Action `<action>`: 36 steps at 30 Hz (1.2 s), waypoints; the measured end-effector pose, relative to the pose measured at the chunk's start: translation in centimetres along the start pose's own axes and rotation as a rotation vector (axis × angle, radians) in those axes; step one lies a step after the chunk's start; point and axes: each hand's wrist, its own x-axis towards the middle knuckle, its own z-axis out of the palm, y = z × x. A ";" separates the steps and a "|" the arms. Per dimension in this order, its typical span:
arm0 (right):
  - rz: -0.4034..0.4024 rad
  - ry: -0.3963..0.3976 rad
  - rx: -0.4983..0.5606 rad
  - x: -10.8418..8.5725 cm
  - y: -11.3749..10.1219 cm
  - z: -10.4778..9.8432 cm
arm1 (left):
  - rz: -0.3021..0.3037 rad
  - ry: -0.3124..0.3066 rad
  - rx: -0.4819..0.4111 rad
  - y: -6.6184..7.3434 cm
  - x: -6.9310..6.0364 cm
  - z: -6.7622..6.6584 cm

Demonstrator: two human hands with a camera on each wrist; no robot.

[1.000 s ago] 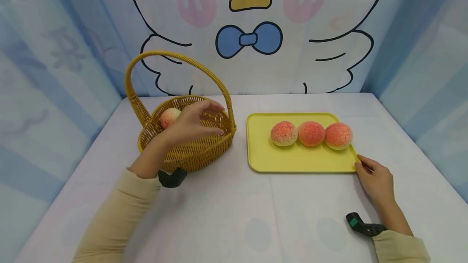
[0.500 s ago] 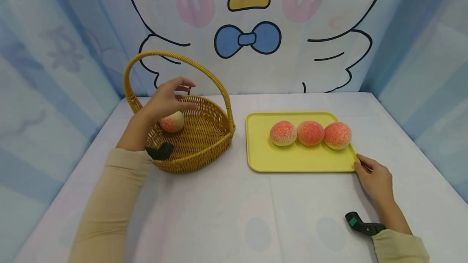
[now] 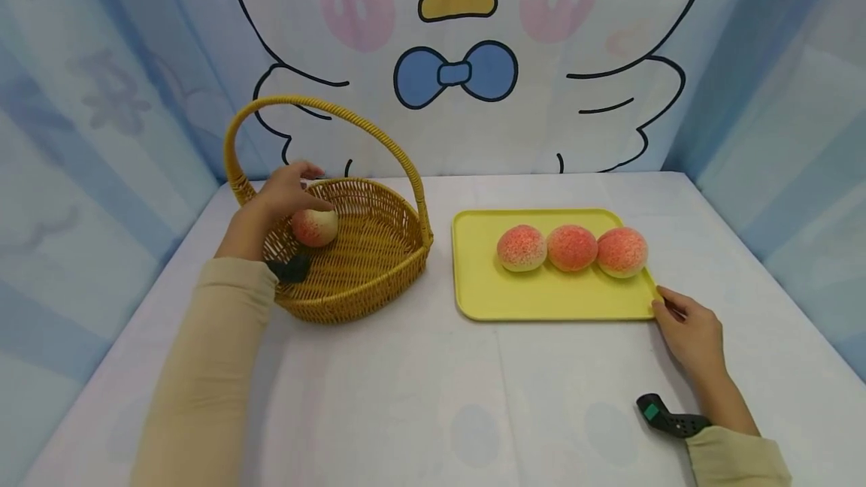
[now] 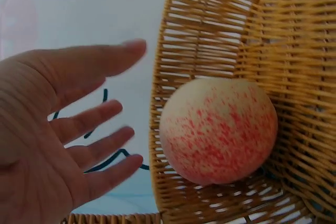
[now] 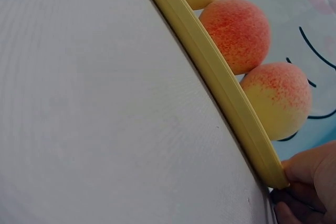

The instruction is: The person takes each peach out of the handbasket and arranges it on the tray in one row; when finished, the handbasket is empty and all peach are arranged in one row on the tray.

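My left hand reaches over the left side of the wicker basket, just above a peach lying inside. In the left wrist view, its fingers are spread and nearly straight, with a gap between them and the peach. At the right, my right hand pinches the front right corner of a yellow tray. Three peaches stand in a row on that tray: a left one, a middle one and a right one. The thumb lies on the tray rim.
An arched handle rises over the basket, beside my left forearm. A white cloth covers the table. Behind stands a cartoon-printed curtain, and blue curtains close off both sides.
My left hand has moved left and back from over the basket's middle, ending low over the peach. The right hand keeps its grip on the tray corner.
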 end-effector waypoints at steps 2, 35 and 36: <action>-0.005 -0.003 -0.004 0.1 -0.1 0.0 | -0.025 -0.027 0.044 -0.5 -0.1 0.0; 0.027 -0.008 0.004 0.1 0.1 0.1 | 0.025 -0.122 0.131 -4.3 1.8 1.7; 0.023 -0.006 0.005 0.1 0.1 0.1 | 0.030 -0.125 0.120 -4.5 2.0 1.8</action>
